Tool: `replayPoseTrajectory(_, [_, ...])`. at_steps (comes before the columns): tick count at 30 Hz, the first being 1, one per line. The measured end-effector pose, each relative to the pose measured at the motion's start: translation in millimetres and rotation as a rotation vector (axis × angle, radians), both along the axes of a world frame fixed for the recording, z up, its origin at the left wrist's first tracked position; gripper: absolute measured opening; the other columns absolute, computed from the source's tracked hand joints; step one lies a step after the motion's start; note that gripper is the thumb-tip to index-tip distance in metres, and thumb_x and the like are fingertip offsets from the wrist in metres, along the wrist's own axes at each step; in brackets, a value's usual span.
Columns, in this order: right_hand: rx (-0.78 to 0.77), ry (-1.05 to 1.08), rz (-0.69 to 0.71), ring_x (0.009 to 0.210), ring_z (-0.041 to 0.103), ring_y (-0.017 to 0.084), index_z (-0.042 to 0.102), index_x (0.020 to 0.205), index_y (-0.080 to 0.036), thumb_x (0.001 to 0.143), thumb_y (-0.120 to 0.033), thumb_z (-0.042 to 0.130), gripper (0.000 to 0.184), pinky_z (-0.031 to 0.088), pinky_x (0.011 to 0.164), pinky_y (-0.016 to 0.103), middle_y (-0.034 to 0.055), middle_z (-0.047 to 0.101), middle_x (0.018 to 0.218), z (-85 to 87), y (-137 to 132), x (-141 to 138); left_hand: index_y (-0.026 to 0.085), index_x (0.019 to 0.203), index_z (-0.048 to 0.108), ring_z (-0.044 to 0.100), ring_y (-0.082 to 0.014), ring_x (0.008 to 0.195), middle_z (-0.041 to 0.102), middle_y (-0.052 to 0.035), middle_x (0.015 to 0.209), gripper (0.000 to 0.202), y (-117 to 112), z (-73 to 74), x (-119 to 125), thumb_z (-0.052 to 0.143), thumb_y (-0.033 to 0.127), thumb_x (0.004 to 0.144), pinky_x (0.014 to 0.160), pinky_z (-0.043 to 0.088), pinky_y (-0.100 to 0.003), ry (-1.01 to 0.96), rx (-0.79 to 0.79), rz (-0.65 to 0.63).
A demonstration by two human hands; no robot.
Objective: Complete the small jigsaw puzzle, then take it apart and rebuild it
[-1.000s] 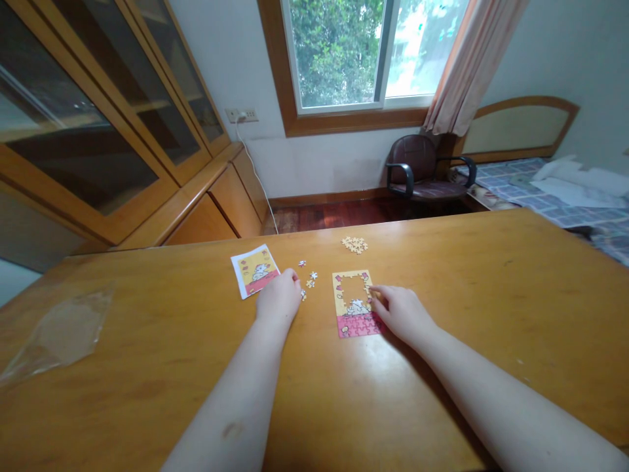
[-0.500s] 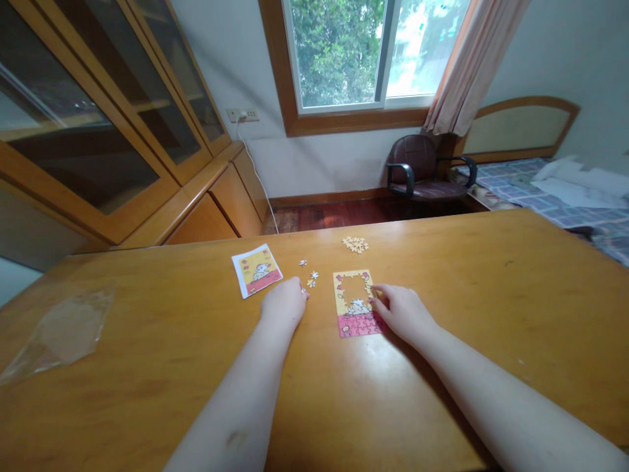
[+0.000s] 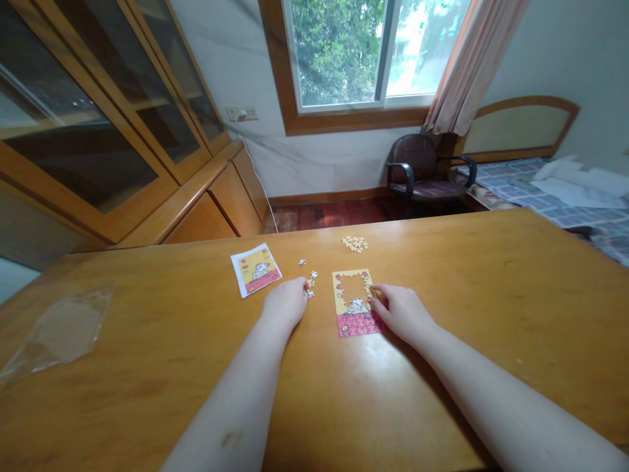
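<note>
My left hand (image 3: 285, 303) is low over the table, its fingers curled together with a white puzzle piece (image 3: 309, 294) at the tips. Just beyond lie a few loose pieces, among them a white piece (image 3: 313, 275) and a piece (image 3: 302, 262) farther off. My right hand (image 3: 400, 308) rests at the right edge of the jigsaw puzzle (image 3: 361, 326), thumb and forefinger apart and touching its border. The puzzle has a yellow and pink frame, a pink lower part and a gap in its upper middle.
A picture card (image 3: 255, 270) with the same yellow and pink design lies left of the loose pieces. Face-down pieces (image 3: 354, 244) are heaped near the table's far edge. A clear plastic bag (image 3: 63, 328) is at the left. Beyond the table (image 3: 344, 406) stands an armchair (image 3: 417, 164).
My left hand has shifted slightly, and the white piece at its fingertips shows more, a little farther right. My right hand and the puzzle have stayed put.
</note>
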State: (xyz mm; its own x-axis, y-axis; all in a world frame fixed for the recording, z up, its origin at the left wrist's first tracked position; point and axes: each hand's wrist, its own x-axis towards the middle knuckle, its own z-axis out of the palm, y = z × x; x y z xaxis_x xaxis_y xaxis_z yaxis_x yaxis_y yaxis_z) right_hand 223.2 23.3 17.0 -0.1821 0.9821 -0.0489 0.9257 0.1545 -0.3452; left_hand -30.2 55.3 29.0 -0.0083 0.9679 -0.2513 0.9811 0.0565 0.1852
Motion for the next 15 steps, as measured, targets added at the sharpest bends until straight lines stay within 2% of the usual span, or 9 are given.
replayPoseTrajectory(7, [0.018, 0.002, 0.015, 0.097, 0.065, 0.023, 0.065, 0.116, -0.019, 0.091, -0.034, 0.046, 0.035, 0.043, 0.083, 0.031, 0.0083, 0.072, 0.103, -2.3, 1.1, 0.6, 0.025, 0.093, 0.064, 0.065, -0.0231, 0.093, 0.072, -0.0056, 0.099, 0.015, 3.2, -2.1, -1.5, 0.057, 0.028, 0.08, 0.074, 0.045, -0.029, -0.03, -0.036, 0.009])
replayPoseTrajectory(10, [0.012, 0.002, 0.012, 0.098, 0.065, 0.023, 0.065, 0.116, -0.019, 0.091, -0.034, 0.046, 0.035, 0.043, 0.084, 0.031, 0.0083, 0.072, 0.105, -2.2, 1.2, 0.4, 0.024, 0.089, 0.065, 0.065, -0.0224, 0.089, 0.072, -0.0049, 0.095, 0.013, 3.7, -3.6, 0.1, 0.059, 0.032, 0.079, 0.072, 0.045, -0.028, -0.065, -0.043, -0.024])
replayPoseTrajectory(13, [0.005, 0.002, 0.008, 0.098, 0.065, 0.023, 0.065, 0.116, -0.019, 0.091, -0.034, 0.047, 0.034, 0.043, 0.084, 0.031, 0.0082, 0.072, 0.105, -1.7, 0.8, 0.3, 0.025, 0.089, 0.064, 0.065, -0.0223, 0.088, 0.072, -0.004, 0.096, 0.017, 5.1, -6.0, 2.3, 0.059, 0.038, 0.08, 0.07, 0.044, -0.028, -0.119, 0.018, -0.058])
replayPoseTrajectory(15, [0.001, 0.001, 0.008, 0.099, 0.065, 0.023, 0.065, 0.116, -0.019, 0.091, -0.034, 0.046, 0.035, 0.042, 0.085, 0.031, 0.0084, 0.072, 0.106, -1.4, 0.6, 0.1, 0.025, 0.094, 0.062, 0.065, -0.0221, 0.089, 0.072, -0.0041, 0.097, 0.018, 6.9, -7.6, 3.4, 0.056, 0.038, 0.082, 0.07, 0.044, -0.028, -0.135, 0.08, -0.033])
